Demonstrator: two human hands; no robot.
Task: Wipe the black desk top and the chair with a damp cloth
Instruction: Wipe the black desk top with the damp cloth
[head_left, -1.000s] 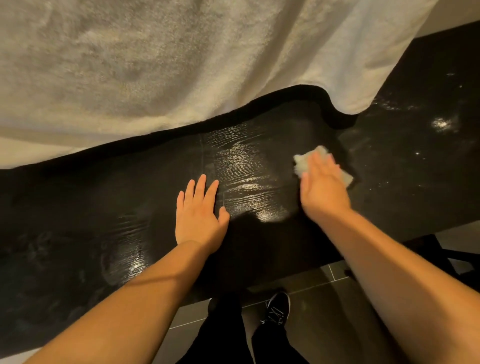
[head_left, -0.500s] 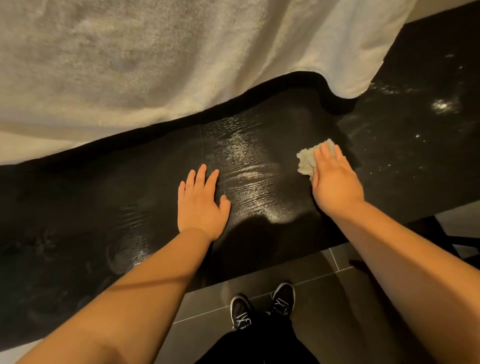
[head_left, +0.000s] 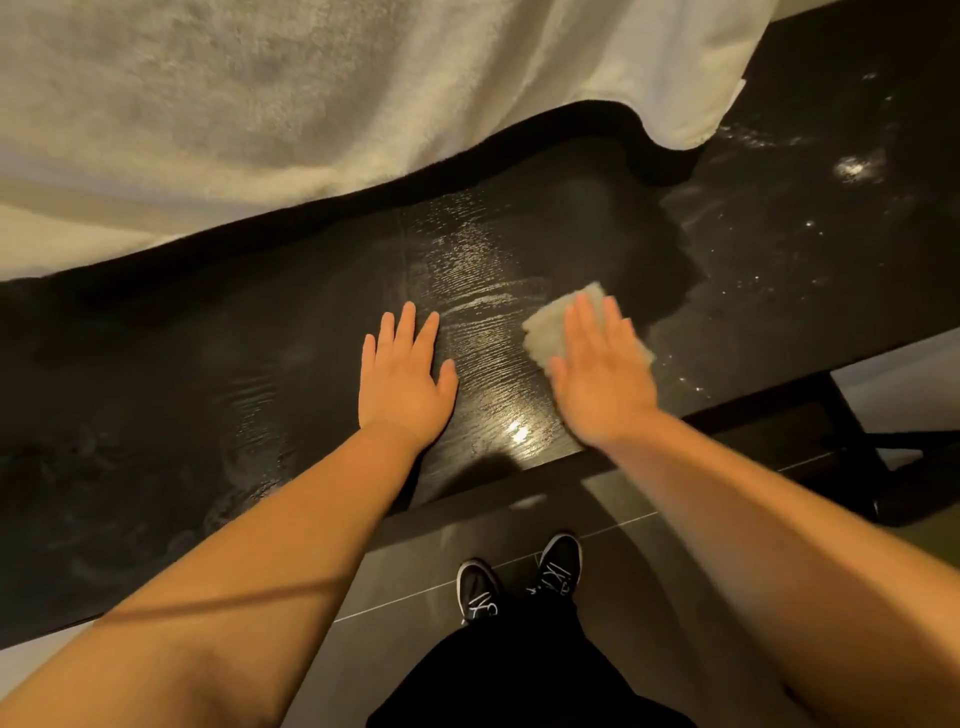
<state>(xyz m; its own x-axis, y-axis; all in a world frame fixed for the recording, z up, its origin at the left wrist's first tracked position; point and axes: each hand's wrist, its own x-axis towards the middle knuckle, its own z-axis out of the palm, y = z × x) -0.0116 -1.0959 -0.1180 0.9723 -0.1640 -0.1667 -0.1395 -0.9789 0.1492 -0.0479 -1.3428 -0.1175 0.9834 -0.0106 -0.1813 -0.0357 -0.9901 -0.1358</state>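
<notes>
On the glossy black table (head_left: 208, 364), my right hand (head_left: 602, 384), fingers straight, presses the pale cloth (head_left: 545, 327), now nearer my splayed left hand (head_left: 402, 379).

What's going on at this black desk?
A person is wiping the black desk top with a small pale cloth. The right hand presses flat on the cloth, near the front edge. The left hand rests flat on the bare surface beside it. Wet streaks shine between the two hands. A large white towel is draped along the far side.
</notes>
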